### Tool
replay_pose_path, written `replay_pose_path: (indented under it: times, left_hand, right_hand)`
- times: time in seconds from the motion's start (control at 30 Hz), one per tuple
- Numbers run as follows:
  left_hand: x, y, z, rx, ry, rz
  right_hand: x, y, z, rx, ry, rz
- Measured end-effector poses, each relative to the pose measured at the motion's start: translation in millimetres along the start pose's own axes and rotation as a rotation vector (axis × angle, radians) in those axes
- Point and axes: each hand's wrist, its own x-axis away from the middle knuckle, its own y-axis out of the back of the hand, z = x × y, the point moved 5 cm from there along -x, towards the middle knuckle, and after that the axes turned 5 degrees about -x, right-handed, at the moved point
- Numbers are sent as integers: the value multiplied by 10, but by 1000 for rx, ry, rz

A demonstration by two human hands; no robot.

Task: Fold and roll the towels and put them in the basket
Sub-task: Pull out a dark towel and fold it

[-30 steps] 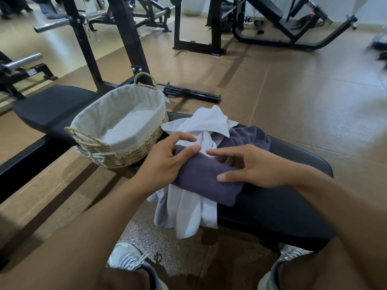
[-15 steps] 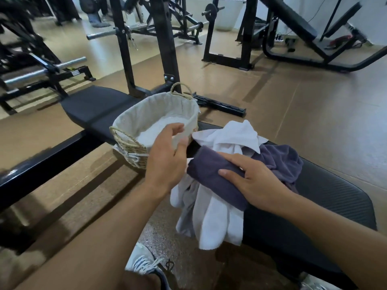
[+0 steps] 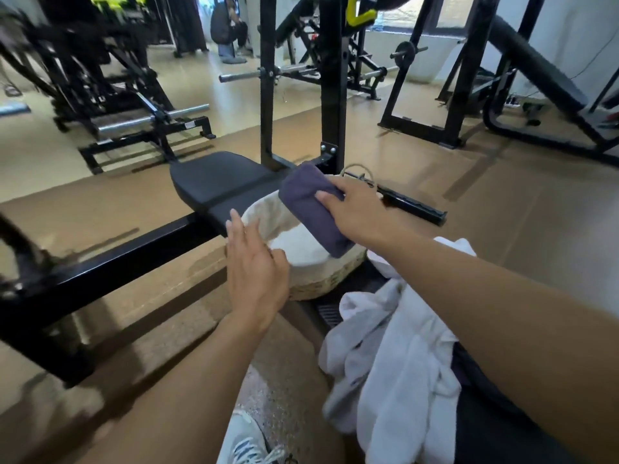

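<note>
- The right hand, in the middle of the frame, grips a rolled purple towel with fingers curled over its top and the thumb along its near side. The roll is tilted, its lower end dipping into the basket and near or touching the white lining; this looks like the placing step.
- Clamping across the roll probably keeps it from uncoiling before it settles.
- The basket sits on the black bench, just left of centre. Its woven wall shows along the lower edge, and a loop handle peeks out beyond the right hand.
- The left hand stands at the basket's near left rim, fingers straight and close together, holding nothing. Whether the palm touches the rim or only hovers beside it cannot be told. It seems placed to steady the basket.
- A heap of white towels lies unfolded in the lower right of the frame, below the right forearm, so most of the task likely remains.
- A white shoe shows at the bottom edge.
</note>
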Motion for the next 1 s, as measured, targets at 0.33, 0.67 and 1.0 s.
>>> replay_pose_path:
  times: [0.33,0.67,1.0]
  left_hand:
    - [37,42,68,57,11,17]
    - [79,30,105,-12,-50,29]
    - [74,13,65,-38,-55,65]
  right_hand:
    - [-423,-987,-432,173,-318,363]
    - [-372,-1001,-374,357,-305,526]
    - [-348,-1069,-144,679,58,832]
